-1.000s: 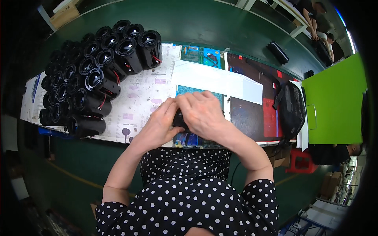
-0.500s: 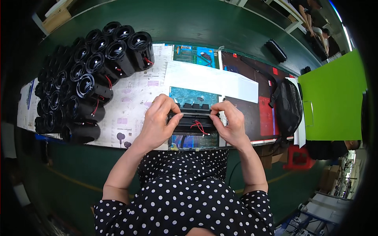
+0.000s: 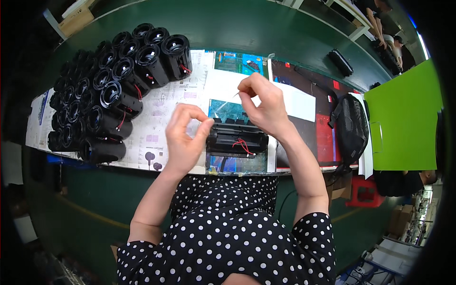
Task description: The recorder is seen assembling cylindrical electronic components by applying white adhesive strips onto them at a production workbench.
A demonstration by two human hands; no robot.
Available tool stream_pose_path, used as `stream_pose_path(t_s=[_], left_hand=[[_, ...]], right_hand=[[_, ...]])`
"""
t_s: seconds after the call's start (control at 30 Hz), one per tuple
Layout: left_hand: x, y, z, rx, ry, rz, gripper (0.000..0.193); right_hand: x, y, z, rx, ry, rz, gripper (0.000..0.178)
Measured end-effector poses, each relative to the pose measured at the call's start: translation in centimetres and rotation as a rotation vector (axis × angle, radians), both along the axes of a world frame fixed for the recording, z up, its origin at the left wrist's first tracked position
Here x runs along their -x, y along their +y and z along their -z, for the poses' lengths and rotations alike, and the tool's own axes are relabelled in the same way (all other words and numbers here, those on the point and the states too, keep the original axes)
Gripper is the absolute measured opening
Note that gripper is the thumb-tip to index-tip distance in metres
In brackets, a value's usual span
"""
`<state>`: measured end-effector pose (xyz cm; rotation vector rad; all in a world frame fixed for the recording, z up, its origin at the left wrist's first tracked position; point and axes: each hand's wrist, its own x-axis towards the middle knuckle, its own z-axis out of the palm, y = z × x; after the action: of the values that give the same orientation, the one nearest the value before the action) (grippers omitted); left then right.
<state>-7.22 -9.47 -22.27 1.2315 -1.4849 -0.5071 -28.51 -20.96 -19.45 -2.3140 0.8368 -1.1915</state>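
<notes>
A black cylindrical housing (image 3: 228, 137) lies on its side before me, with red wires (image 3: 243, 146) ending in a small white plug. Just above its left end my left hand (image 3: 185, 140) is closed, thumb and forefinger pinched together; what they hold is too small to make out. Raised over the far side of the housing, my right hand (image 3: 268, 105) is closed in a pinch on a thin pale strip (image 3: 227, 105). The strip slants down toward my left fingertips. Several black blocks (image 3: 232, 121) line the far side of the housing.
Many upright black cylinders (image 3: 111, 95) crowd the table's left. White paper (image 3: 301, 105) lies beyond my right hand. A black mesh bag (image 3: 350, 126) and a green board (image 3: 403, 118) stand at right. Another black cylinder (image 3: 340, 62) rests farther back. Other people (image 3: 384, 40) are at far right.
My right hand has risen up and away from the housing's right end, drawing the thin strip with it. My left hand stays near the left end.
</notes>
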Motion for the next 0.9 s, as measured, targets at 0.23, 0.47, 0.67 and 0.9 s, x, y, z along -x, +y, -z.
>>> stream_pose_path(t_s=[0.23, 0.47, 0.67, 0.9], left_hand=[[-0.1, 5.3, -1.8, -0.052, -0.247, 0.138, 0.016], [2.1, 4.6, -0.2, -0.098, -0.371, 0.041, 0.016], [1.8, 2.2, -1.3, -0.244, -0.355, 0.026, 0.019], [1.8, 2.2, -1.4, -0.272, -0.34, 0.048, 0.02]], right_hand=[[5.9, 10.6, -1.0, -0.118, 0.018, -0.124, 0.019], [5.2, 12.8, 3.1, -0.111, 0.132, 0.131, 0.021], [4.1, 11.0, 1.5, -0.128, 0.182, 0.191, 0.018], [4.4, 10.3, 0.5, -0.28, 0.184, 0.147, 0.016]])
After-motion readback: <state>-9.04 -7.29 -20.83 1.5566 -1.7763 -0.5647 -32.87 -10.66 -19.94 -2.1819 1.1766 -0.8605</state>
